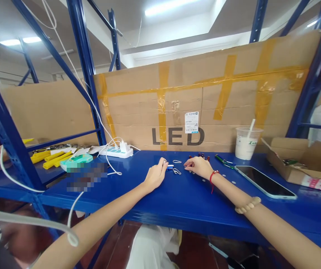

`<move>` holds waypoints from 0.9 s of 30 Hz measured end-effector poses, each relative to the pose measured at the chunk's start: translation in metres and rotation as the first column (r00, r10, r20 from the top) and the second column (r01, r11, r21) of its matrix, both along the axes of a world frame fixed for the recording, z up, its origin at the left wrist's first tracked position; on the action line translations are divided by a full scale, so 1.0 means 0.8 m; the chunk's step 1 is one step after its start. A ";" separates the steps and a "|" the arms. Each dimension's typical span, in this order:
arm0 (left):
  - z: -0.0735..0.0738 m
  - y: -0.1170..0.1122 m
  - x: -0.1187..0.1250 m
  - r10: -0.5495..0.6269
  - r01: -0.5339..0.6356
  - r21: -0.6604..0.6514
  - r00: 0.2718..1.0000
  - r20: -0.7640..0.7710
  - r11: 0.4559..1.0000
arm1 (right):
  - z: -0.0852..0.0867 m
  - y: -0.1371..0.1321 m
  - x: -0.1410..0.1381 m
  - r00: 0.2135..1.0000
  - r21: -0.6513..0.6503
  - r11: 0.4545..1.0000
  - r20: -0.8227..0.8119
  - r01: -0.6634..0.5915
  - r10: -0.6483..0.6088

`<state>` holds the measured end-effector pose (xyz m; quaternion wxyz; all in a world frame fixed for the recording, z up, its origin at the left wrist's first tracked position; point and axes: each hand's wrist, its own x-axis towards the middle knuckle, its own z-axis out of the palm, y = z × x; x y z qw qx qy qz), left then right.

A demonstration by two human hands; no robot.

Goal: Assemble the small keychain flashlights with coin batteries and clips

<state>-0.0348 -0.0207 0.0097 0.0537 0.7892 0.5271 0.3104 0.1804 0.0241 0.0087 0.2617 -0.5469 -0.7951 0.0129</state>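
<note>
My left hand (155,175) is closed around a small blue metal cylinder (170,167), whose end sticks out to the right of the fingers. A silver snap hook (176,171) lies at that end; whether it is joined to the cylinder I cannot tell. A second silver hook (177,161) rests on the blue tabletop (160,201) just behind it. To the right, my right hand (200,167) pinches a tiny shiny piece at its fingertips, too small to name. Several small dark red pieces (202,155) lie behind that hand, partly hidden by it.
Green slim items (224,161), a phone (265,182), a lidded cup with straw (247,144) and an open cardboard box (303,164) stand right. A power strip (116,151), white cables and yellow tubes (56,158) lie left. A cardboard wall (138,116) closes the back.
</note>
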 end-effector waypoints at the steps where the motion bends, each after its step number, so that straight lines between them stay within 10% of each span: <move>1: 0.000 0.000 0.000 -0.008 0.008 -0.001 1.000 -0.001 1.000 | -0.001 0.001 0.000 1.000 0.000 1.000 -0.001 0.004 -0.004; 19: 0.002 0.007 0.006 -0.180 0.169 -0.101 0.977 -0.111 0.980 | -0.002 -0.004 -0.014 0.988 0.119 0.984 -0.061 -0.131 0.139; 27: -0.008 0.018 0.003 -0.344 0.338 -0.106 0.938 -0.038 0.935 | 0.004 -0.022 -0.037 0.863 0.089 0.944 -0.385 -0.318 0.327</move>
